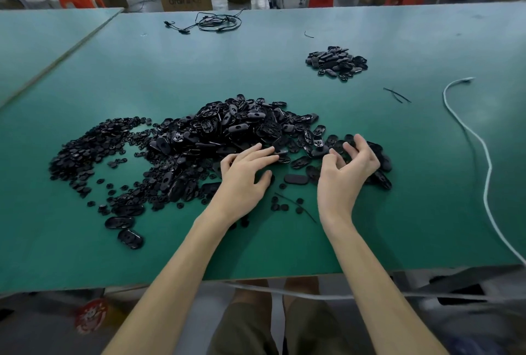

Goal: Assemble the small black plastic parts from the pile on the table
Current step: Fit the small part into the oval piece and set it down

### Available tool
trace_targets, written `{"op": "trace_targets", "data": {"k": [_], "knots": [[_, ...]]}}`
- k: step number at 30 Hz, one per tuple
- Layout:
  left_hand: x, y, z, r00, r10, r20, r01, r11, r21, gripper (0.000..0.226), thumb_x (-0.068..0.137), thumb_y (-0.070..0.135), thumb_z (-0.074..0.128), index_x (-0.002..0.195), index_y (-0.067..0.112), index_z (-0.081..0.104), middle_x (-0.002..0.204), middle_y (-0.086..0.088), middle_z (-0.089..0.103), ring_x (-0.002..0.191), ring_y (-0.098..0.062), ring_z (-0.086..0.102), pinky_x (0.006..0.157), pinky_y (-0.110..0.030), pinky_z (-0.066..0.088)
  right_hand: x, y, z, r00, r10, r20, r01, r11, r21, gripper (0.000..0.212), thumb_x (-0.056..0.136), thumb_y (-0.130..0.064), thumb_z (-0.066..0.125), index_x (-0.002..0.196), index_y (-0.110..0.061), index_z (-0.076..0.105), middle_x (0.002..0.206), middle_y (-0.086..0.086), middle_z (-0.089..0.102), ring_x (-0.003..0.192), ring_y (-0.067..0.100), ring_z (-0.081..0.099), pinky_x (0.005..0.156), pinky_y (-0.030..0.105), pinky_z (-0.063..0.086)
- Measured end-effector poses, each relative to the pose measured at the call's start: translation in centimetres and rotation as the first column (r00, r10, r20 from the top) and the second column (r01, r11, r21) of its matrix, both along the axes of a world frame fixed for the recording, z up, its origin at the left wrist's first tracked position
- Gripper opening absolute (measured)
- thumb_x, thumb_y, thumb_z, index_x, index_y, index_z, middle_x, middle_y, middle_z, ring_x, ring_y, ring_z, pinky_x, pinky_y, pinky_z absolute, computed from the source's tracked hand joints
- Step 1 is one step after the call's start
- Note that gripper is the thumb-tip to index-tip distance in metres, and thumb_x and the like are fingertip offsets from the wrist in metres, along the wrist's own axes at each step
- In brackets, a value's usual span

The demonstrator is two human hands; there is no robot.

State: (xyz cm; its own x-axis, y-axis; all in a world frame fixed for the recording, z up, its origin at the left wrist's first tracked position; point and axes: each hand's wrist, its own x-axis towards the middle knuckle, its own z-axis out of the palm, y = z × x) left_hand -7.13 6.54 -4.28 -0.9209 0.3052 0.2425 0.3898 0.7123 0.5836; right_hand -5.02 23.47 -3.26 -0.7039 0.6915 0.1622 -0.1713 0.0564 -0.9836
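A big pile of black oval plastic shells (227,130) lies mid-table, with a spread of small round black parts (91,150) to its left. My left hand (244,175) lies flat on the near edge of the pile, fingers straight and touching oval shells. My right hand (347,167) hovers over the pile's right end with fingers loosely curled and nothing visibly held. A single oval shell (296,179) lies between the two hands. A smaller heap of black parts (337,63) sits farther back on the right.
The green table (398,212) ends at a near edge by my knees. A white cable (481,155) snakes along the right side. Black wires (216,23) lie at the far edge. Two thin black ties (397,95) lie right of the pile. Boxes and red stools stand beyond.
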Motion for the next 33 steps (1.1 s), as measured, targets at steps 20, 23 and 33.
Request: {"op": "trace_targets", "data": {"k": [20,23,33], "knots": [[0.0,0.1,0.2,1.000,0.017,0.004,-0.017,0.999,0.029,0.039,0.103,0.007,0.056,0.128,0.034,0.070,0.144,0.017,0.059,0.150,-0.004,0.031,0.115,-0.028,0.006,0.3,-1.0,-0.1,0.919,0.366,0.147,-0.394,0.835,0.384,0.016,0.095,-0.003,0.068,0.095,-0.020,0.068,0.101,-0.006,0.065,0.087,0.006,0.064,0.080,0.018,0.051],[0.0,0.1,0.2,0.999,0.032,0.002,-0.032,0.998,0.053,0.039,0.102,0.006,0.056,0.130,0.029,0.071,0.140,0.016,0.061,0.146,-0.003,0.037,0.114,-0.026,0.009,0.2,-1.0,-0.2,0.908,0.392,0.147,-0.417,0.814,0.405,0.020,0.094,-0.003,0.068,0.093,-0.023,0.070,0.098,-0.006,0.068,0.086,0.006,0.065,0.078,0.014,0.050],[0.0,-0.8,0.8,0.992,0.101,0.069,-0.122,0.872,0.474,0.035,0.103,0.006,0.059,0.131,0.021,0.071,0.130,0.014,0.070,0.125,0.005,0.059,0.111,-0.021,0.045,0.6,-1.5,-0.5,0.796,0.570,0.203,-0.592,0.664,0.458,0.016,0.092,-0.009,0.074,0.095,-0.025,0.074,0.093,-0.013,0.070,0.080,0.005,0.063,0.070,0.014,0.046]]}}
